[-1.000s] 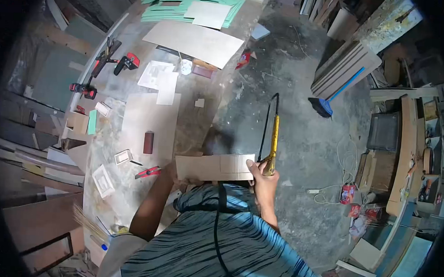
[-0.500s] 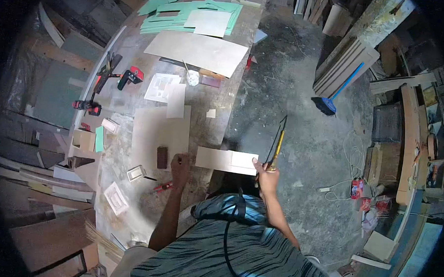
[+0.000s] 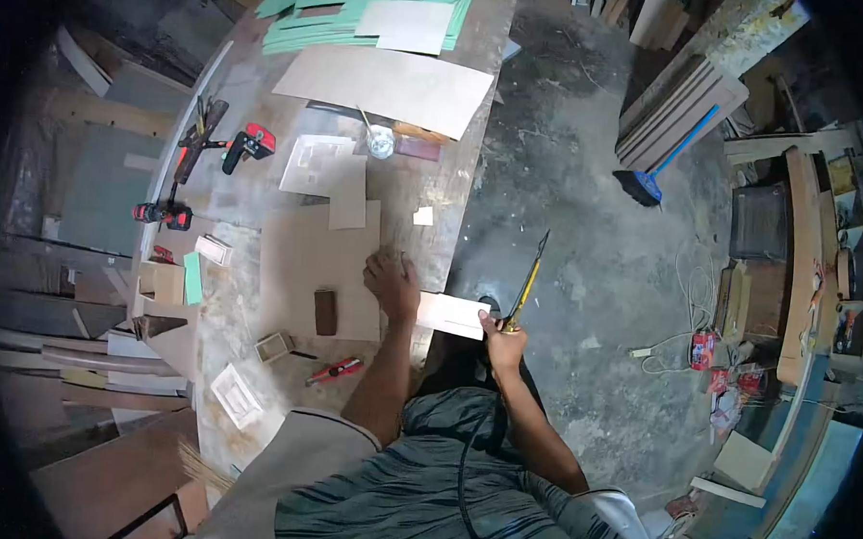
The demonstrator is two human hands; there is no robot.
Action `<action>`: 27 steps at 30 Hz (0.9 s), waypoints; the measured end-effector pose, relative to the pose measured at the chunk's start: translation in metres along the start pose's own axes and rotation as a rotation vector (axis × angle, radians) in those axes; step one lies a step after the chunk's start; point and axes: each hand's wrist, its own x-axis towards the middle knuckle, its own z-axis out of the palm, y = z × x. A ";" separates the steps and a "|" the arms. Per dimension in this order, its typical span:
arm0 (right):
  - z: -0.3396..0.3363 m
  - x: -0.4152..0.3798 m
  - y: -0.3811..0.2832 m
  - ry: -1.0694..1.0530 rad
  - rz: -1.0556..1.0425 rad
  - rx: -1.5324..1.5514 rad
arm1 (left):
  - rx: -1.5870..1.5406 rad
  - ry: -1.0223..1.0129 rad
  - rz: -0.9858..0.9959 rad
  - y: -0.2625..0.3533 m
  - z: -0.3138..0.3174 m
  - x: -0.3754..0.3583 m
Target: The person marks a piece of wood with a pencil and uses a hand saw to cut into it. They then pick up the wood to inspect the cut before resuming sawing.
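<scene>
My right hand is closed at the right end of a pale rectangular board strip, its thumb on top. A long thin yellow-and-black tool sticks up from the same hand; its kind I cannot tell. The strip spans the table's edge, its left end meeting my left hand. That hand lies over the right side of a large brown sheet, fingers apart and slightly bent. Left of it, a dark brown block rests on the sheet. A red utility knife is on the table below.
Two red-and-black cordless drills lie along the table's left. A white pot with a stick stands below a large pale panel. Green sheets are stacked at the far end. A blue broom leans on panels at right.
My left hand has moved right and up to the strip's left end, its fingers uncurling. The right hand has shifted slightly left and down with the strip and tool.
</scene>
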 end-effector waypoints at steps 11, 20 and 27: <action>-0.030 -0.008 -0.026 0.060 0.226 -0.258 | -0.016 0.153 0.017 0.011 0.008 -0.001; -0.027 -0.066 -0.122 0.067 0.345 0.045 | -0.089 0.174 0.058 0.012 0.002 0.012; 0.038 -0.082 -0.114 -0.090 0.278 0.128 | -0.099 0.025 -0.145 0.020 0.000 0.007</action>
